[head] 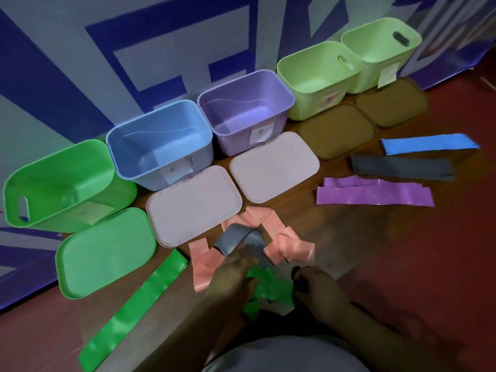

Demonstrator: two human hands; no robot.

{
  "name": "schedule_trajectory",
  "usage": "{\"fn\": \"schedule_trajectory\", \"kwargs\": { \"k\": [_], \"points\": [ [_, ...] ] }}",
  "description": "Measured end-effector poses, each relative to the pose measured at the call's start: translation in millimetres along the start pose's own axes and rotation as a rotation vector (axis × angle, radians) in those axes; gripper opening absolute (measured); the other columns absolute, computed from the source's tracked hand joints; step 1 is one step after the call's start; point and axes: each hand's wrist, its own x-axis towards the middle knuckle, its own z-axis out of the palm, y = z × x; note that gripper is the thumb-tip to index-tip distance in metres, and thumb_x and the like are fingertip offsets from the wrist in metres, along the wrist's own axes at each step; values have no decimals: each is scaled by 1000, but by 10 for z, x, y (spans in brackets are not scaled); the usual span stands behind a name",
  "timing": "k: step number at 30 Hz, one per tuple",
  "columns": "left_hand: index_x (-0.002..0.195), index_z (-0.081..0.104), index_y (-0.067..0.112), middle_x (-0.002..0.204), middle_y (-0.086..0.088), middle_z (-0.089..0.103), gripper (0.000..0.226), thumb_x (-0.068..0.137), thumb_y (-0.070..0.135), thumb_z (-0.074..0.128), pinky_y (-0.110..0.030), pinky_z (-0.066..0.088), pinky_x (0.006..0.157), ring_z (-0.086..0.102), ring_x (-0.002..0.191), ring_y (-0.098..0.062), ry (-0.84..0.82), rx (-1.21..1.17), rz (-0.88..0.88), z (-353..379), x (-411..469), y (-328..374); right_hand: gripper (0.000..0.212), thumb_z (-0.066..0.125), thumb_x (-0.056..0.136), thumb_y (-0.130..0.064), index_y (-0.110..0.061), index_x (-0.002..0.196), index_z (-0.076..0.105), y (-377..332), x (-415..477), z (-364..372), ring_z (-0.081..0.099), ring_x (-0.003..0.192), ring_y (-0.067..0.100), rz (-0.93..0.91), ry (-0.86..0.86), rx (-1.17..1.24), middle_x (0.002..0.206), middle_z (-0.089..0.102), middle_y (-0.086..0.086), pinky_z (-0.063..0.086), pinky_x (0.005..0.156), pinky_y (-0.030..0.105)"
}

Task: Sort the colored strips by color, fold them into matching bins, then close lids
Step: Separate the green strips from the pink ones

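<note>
Left hand (233,273) and right hand (318,287) bare — pale grey garment (284,355) below.

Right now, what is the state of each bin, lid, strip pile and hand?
green bin, open, empty.
blue bin, open, empty.
purple bin, open, empty.
light green bins, both open.
lids, all five off, lying flat.
blue strips, stacked flat.
grey strips, stacked flat.
purple strips, stacked flat.
pink strips, tangled with loose grey strip.
long green strip, flat, unfolded.
left hand, grips crumpled green strip.
right hand, grips crumpled green strip.
</note>
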Motion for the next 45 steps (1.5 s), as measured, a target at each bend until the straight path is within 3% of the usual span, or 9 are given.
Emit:
{"fn": "schedule_trajectory", "kwargs": {
  "k": [6,12,16,25,30,34,38,42,45],
  "points": [
    [131,54,35,131,6,56,40,92,35,61,-25,47,97,54,118,-12,-73,15,40,107,63,170,30,61,80,-17,-18,109,68,106,42,86,63,94,17,-1,18,20,102,69,-1,38,75,19],
    [131,54,34,123,7,55,40,92,38,61,-22,50,90,56,110,-10,-102,9,-27,179,17,146,14,60,79,-14,-18,87,71,97,62,96,62,88,17,6,-23,-7,88,59,-4,43,75,23],
    [128,53,28,116,7,58,40,91,40,60,-25,52,87,56,101,-8,-144,81,-30,298,94,24,13,61,80,-18,-22,88,70,117,54,133,60,87,14,-3,-14,-31,94,48,-8,47,79,23],
    [129,49,42,125,15,55,47,84,51,59,-27,52,94,53,113,-5,-132,152,28,566,170,-179,13,57,79,-11,-23,75,61,5,-21,119,58,76,13,38,-18,23,81,59,-8,47,69,28],
    [125,53,38,111,13,57,41,86,49,60,-27,53,89,55,100,-3,-186,28,27,414,153,-185,29,68,77,-6,-34,77,65,-135,-51,-178,59,65,-3,-10,54,190,69,62,-19,40,59,6],
    [126,59,24,110,10,57,35,92,31,64,-17,46,85,55,96,4,-208,-149,97,163,173,-18,29,69,73,-4,-33,76,69,-362,-66,-593,66,71,4,-123,24,297,77,71,-8,51,67,24],
    [94,60,37,93,18,57,21,83,26,75,-19,43,75,55,85,1,-73,-396,76,-148,83,166,23,67,78,-7,-30,80,68,-668,-35,-947,65,73,2,-173,62,245,78,70,-9,53,68,24],
    [88,57,20,68,15,55,15,90,11,68,-23,41,58,47,62,-4,7,-649,90,-534,-35,289,21,66,80,-8,-28,86,69,-987,0,-1258,65,73,4,-214,91,156,80,70,-8,54,68,23],
    [90,59,21,69,9,59,18,88,5,69,-32,42,58,51,61,-13,62,-776,101,-795,-55,367,24,66,80,-9,-33,83,68,-1216,30,-1481,66,77,-1,-267,51,82,80,70,-12,50,68,13]
  ]
}}
